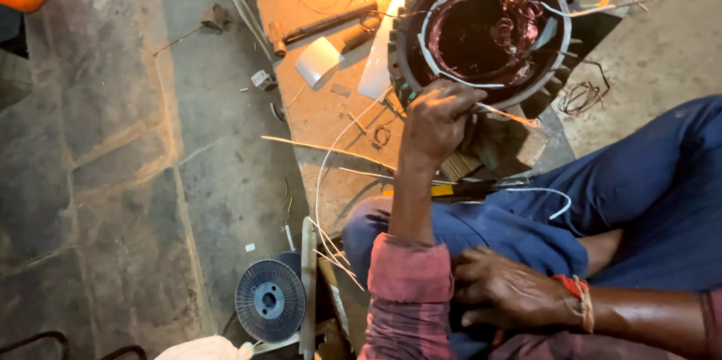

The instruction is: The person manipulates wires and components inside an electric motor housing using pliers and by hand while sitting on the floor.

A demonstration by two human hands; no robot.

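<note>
A round motor stator (pixel 560 29) with dark copper windings (pixel 519 10) and white insulating strips lies on the floor ahead of me. My left hand (pixel 436 119) reaches out to its near rim, fingers closed on a thin pale strip (pixel 511 115) that points right along the rim. My right hand (pixel 504 288), with an orange thread at the wrist, rests on my blue trousers (pixel 647 180) beside my left elbow's pink sleeve (pixel 410 285). It holds nothing.
A grey wire spool (pixel 269 300) stands at the lower left by a wooden slat. A hammer (pixel 323 25), white paper pieces (pixel 317 59), thin sticks and loose copper wire (pixel 579 97) lie around the stator. A yellow-handled tool (pixel 444 189) sits by my knee.
</note>
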